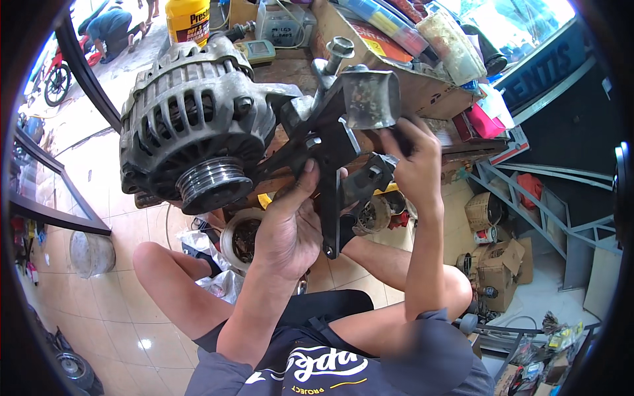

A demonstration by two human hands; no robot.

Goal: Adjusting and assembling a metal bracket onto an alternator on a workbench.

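A grey metal alternator (191,112) with a grooved pulley (214,183) fills the upper left middle. Joined to its right side is a black metal bracket (332,198) with a long arm hanging down. My left hand (290,231) grips this bracket from below, thumb pressed on its face. A bolt (339,54) sticks up above the bracket, next to a short worn metal cylinder (372,99). My right hand (417,162) is closed just right of the cylinder, its fingertips partly hidden by it; what they grip, if anything, cannot be made out.
Behind stands a cluttered workbench with a yellow bottle (188,21), a digital meter (257,51) and a cardboard box (422,89). Below the alternator is a round tub of small parts (241,241). A white bucket (92,254) stands left; a metal frame (528,204) leans right.
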